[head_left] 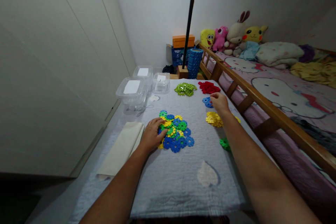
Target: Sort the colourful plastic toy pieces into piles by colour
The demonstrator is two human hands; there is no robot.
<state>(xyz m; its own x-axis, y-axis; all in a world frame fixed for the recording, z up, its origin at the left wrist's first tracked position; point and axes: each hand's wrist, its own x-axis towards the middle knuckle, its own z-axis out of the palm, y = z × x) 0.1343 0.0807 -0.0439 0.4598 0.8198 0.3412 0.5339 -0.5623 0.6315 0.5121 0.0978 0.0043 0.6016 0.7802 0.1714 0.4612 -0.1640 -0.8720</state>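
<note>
A mixed pile of notched plastic connector discs (175, 144), blue, green and yellow, lies mid-table. My left hand (153, 133) rests on the pile's left side, thumb and fingers apart. Farther right, my right hand (219, 102) is over a small group of blue discs (207, 102), its fingertips pinched together at their right edge. Whether a disc is between those fingertips is hidden. Closer to me lie yellow discs (214, 119) and green discs (224, 144), both partly covered by my right forearm.
Light green pieces (185, 89) and red pieces (208, 87) form heaps at the table's far end. Clear lidded boxes (131, 89) stand at the far left, with a folded beige cloth (120, 148) nearer. A wooden bed rail (249, 96) runs along the right; a black pole (189, 21) rises behind.
</note>
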